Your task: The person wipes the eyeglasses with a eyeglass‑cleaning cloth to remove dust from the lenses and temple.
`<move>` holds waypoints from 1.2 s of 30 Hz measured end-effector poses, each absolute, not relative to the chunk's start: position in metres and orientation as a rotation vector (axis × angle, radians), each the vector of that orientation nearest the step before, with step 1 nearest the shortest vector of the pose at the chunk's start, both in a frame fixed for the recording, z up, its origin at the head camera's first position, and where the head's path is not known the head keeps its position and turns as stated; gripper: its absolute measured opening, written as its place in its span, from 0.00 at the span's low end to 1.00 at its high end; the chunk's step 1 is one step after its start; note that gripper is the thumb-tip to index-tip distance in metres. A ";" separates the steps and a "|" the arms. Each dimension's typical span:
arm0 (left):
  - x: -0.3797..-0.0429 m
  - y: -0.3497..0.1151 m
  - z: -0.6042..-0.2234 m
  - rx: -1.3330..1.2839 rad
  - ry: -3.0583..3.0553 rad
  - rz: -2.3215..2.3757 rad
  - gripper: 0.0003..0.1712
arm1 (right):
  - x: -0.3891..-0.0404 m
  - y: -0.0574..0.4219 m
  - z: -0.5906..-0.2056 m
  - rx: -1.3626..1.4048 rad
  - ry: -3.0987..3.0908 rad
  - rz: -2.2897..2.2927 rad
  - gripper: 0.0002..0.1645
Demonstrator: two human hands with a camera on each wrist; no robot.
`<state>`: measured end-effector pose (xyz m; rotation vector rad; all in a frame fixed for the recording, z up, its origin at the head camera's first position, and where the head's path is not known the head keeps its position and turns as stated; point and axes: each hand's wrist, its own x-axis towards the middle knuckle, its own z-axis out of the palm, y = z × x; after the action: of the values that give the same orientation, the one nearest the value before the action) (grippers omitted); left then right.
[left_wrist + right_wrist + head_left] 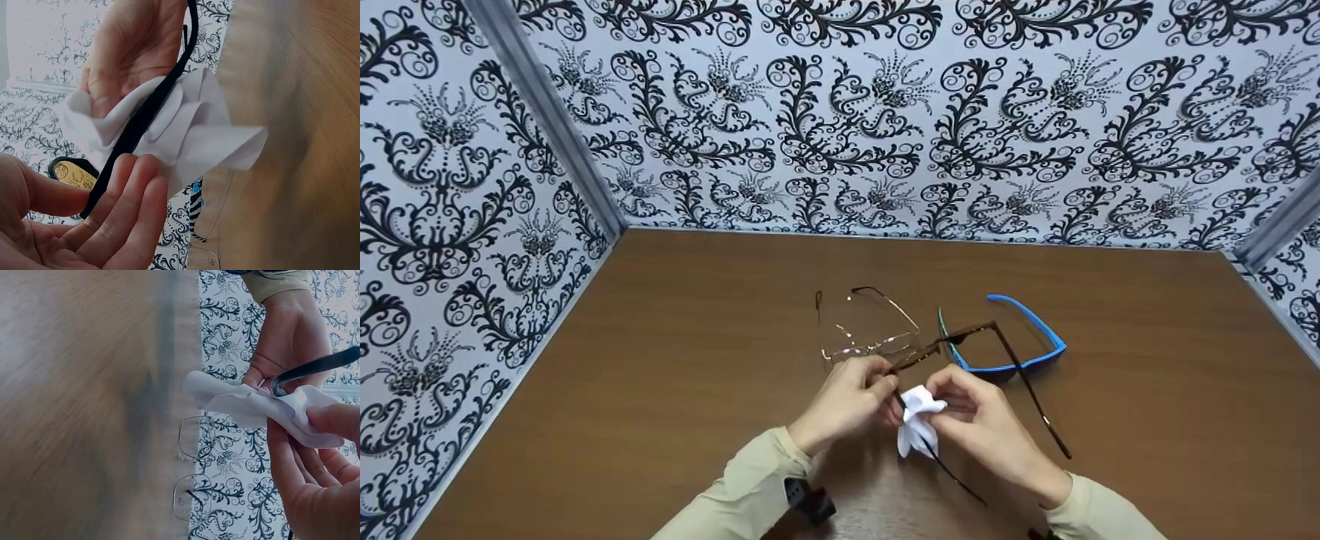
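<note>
Dark-framed glasses (976,328), aloft above the surface (697,315), pinched near one hinge by fingers of the left hand (844,396), with soft white cloth (919,412) pinched against the temple by the right hand (990,427); probably light, stiff, fragile, best held beside the hinge.

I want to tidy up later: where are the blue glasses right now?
In the head view, the blue glasses rest on the table right of centre, right of the metal-framed glasses and partly behind the dark-framed glasses.
</note>
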<state>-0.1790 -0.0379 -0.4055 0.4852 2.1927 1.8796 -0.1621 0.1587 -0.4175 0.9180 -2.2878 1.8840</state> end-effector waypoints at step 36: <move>-0.178 -0.032 -0.409 0.528 2.191 1.874 0.09 | -0.172 0.160 -0.410 1.031 -2.305 1.827 0.15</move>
<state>-0.1781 -0.0318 -0.4088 0.5276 2.1907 1.8740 -0.1722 0.1597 -0.4100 1.0312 -2.3050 1.8265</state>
